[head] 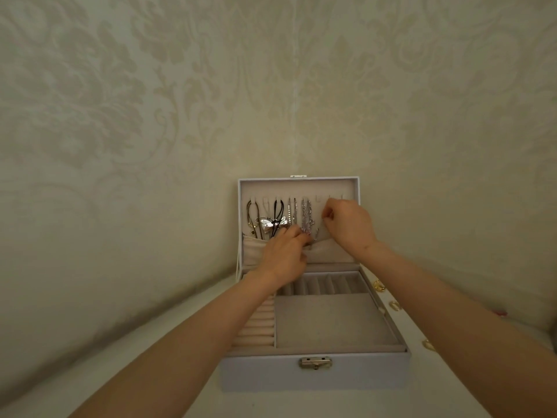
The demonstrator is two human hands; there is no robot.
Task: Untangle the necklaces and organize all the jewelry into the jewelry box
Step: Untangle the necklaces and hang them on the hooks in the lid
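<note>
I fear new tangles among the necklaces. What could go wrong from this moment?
The hanging necklaces sit close together in the lid, and the left hand works at their lower ends, so chains may knot together. The gold pieces lie loose on the table beside the jewelry box, near the right forearm; it might sweep them off.

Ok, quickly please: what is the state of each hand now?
Left hand: fingers curled by the silver chains; grip cannot be told.
Right hand: pinching what seems a thin chain.
</note>
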